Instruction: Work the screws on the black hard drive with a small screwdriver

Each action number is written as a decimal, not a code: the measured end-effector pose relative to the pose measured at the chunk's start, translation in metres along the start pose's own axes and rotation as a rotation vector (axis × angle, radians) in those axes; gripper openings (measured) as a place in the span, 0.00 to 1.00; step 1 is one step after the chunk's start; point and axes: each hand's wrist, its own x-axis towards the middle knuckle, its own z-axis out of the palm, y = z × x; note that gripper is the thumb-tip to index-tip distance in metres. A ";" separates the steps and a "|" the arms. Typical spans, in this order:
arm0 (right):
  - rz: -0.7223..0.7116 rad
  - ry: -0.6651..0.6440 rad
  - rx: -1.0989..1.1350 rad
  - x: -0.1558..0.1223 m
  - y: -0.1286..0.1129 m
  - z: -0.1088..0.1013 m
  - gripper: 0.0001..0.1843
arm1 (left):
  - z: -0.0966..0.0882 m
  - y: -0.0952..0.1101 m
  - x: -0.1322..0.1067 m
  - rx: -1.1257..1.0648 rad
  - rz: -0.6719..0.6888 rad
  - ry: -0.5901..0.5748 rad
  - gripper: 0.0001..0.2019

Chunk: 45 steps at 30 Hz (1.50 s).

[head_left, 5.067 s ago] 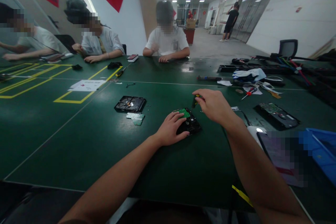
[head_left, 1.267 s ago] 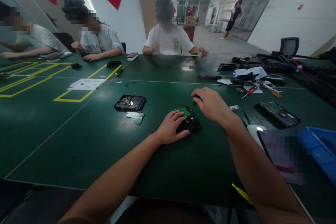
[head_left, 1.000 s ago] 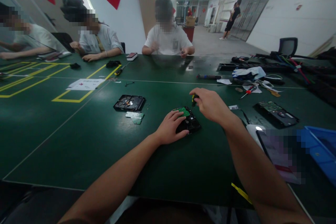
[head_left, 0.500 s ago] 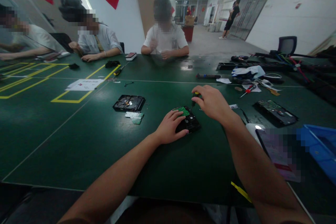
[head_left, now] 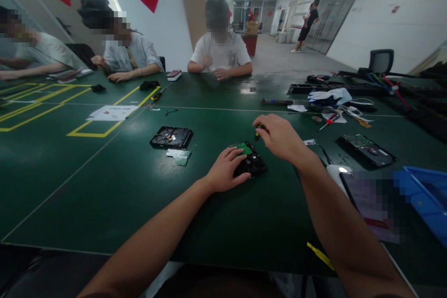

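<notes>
A black hard drive (head_left: pixel 256 165) with a green circuit board (head_left: pixel 245 148) lies on the table in front of me. My left hand (head_left: pixel 225 169) grips its left side, fingers stretched over the top and thumb along the near edge. Closed around a small screwdriver with a yellow-and-black handle (head_left: pixel 257 133), my right hand (head_left: pixel 279 137) holds it nearly upright, tip down at the drive's far right part. Whether the tip sits in a screw is too small to tell. To the left lie another hard drive (head_left: pixel 172 137) and a loose circuit board (head_left: pixel 179 156).
On the right are a third hard drive (head_left: pixel 366 150), a blue bin (head_left: pixel 424 200), a tablet-like device (head_left: pixel 366 200) and a red-handled screwdriver (head_left: pixel 329 122). Gloves (head_left: pixel 330 97) and cables lie farther back. A person (head_left: pixel 220 51) sits across the table (head_left: pixel 115 195); others sit at the left.
My right hand has shifted slightly on the screwdriver, and more of its yellow handle shows. The left hand and the drive stay in place.
</notes>
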 end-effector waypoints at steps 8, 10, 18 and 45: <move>0.018 -0.015 -0.021 0.000 0.000 0.000 0.11 | -0.001 0.001 0.000 0.000 0.000 -0.001 0.33; 0.037 -0.007 -0.037 0.000 0.000 0.000 0.10 | -0.001 0.000 0.000 -0.006 -0.001 -0.002 0.33; 0.103 0.012 -0.129 -0.001 -0.003 -0.002 0.08 | -0.002 0.001 0.000 -0.012 -0.007 -0.010 0.33; 0.043 0.000 -0.058 0.000 0.000 -0.002 0.11 | -0.001 0.000 0.000 -0.011 -0.005 -0.007 0.33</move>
